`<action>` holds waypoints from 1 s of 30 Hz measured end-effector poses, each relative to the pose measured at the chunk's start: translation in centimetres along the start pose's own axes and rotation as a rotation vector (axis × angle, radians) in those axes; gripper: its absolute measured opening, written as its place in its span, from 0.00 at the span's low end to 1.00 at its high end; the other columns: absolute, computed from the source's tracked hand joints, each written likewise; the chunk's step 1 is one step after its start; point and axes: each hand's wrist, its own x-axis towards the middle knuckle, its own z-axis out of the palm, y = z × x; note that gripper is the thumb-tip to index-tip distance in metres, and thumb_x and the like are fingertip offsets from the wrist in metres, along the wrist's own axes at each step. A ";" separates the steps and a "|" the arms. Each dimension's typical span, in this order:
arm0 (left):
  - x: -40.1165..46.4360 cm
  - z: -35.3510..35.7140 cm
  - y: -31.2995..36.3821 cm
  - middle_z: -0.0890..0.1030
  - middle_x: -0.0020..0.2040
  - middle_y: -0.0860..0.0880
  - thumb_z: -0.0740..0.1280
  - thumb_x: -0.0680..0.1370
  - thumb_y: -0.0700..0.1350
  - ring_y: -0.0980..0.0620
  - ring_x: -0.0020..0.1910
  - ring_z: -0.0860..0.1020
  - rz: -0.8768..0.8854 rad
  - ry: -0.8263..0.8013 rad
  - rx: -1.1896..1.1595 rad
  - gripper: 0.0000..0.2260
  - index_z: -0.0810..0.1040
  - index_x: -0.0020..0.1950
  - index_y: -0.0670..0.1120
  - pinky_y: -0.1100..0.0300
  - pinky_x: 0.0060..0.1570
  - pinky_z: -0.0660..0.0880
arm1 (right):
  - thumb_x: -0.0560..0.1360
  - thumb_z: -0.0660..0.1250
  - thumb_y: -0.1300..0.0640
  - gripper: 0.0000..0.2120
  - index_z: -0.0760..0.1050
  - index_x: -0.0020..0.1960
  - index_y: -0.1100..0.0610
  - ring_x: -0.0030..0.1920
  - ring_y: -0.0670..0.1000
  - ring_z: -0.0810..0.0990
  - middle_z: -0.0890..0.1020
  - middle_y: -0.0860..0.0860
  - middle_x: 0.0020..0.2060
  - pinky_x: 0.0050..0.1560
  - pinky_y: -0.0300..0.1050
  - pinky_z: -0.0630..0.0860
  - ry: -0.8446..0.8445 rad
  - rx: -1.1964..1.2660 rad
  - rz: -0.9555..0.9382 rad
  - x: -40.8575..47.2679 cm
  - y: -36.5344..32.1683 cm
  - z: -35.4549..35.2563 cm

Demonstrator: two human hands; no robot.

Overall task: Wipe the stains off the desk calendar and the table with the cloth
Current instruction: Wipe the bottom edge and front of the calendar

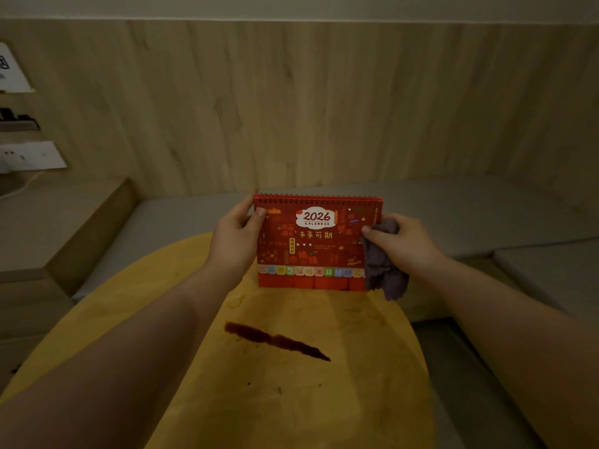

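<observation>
The person holds the red desk calendar (311, 244) upright above the far edge of the yellow bench (372, 400), cover facing the camera, its long axis running left to right. The left hand (238, 241) grips the calendar's upper left edge, thumb on the cover. The right hand (405, 239) is closed around a bunched purple cloth (382, 267) pressed against the calendar's right edge, so the cover lies directly to the left of the cloth. No stain is clear on the cover. A long dark stain (275, 340) lies on the bench nearer the person, below both hands and probably next for the right hand.
</observation>
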 end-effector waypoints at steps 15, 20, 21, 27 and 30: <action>-1.0 0.0 -1.2 0.86 0.57 0.55 0.62 0.86 0.49 0.57 0.54 0.84 -0.038 -0.012 0.080 0.18 0.71 0.74 0.64 0.52 0.50 0.82 | 0.74 0.74 0.44 0.08 0.78 0.47 0.45 0.48 0.47 0.84 0.85 0.44 0.44 0.51 0.50 0.81 0.013 -0.034 0.008 -1.5 0.4 0.0; -1.6 -0.1 -2.6 0.82 0.60 0.49 0.65 0.84 0.51 0.56 0.50 0.83 -0.148 0.047 0.095 0.13 0.70 0.67 0.52 0.54 0.46 0.82 | 0.72 0.75 0.41 0.15 0.76 0.50 0.49 0.46 0.49 0.83 0.83 0.49 0.45 0.41 0.46 0.77 0.179 0.102 0.106 -3.2 1.8 -0.5; -1.7 -0.1 -2.9 0.82 0.60 0.48 0.65 0.83 0.52 0.55 0.51 0.83 -0.175 0.036 0.085 0.11 0.70 0.63 0.51 0.53 0.48 0.83 | 0.73 0.75 0.43 0.14 0.75 0.49 0.48 0.46 0.48 0.83 0.83 0.49 0.44 0.39 0.44 0.76 0.179 0.150 0.127 -3.6 2.1 -0.4; -2.3 0.1 -2.7 0.86 0.53 0.53 0.61 0.85 0.55 0.52 0.52 0.86 -0.188 -0.072 0.044 0.08 0.77 0.58 0.54 0.53 0.50 0.83 | 0.77 0.72 0.57 0.07 0.79 0.53 0.50 0.49 0.45 0.83 0.84 0.46 0.47 0.41 0.37 0.77 -0.002 0.074 0.112 -3.8 2.7 0.9; -3.0 0.1 -1.0 0.88 0.49 0.56 0.62 0.84 0.58 0.57 0.47 0.87 -0.118 -0.087 -0.039 0.08 0.76 0.57 0.56 0.61 0.37 0.83 | 0.77 0.72 0.59 0.06 0.80 0.53 0.51 0.49 0.44 0.82 0.84 0.45 0.46 0.38 0.32 0.75 0.120 0.088 0.030 -3.5 1.4 0.6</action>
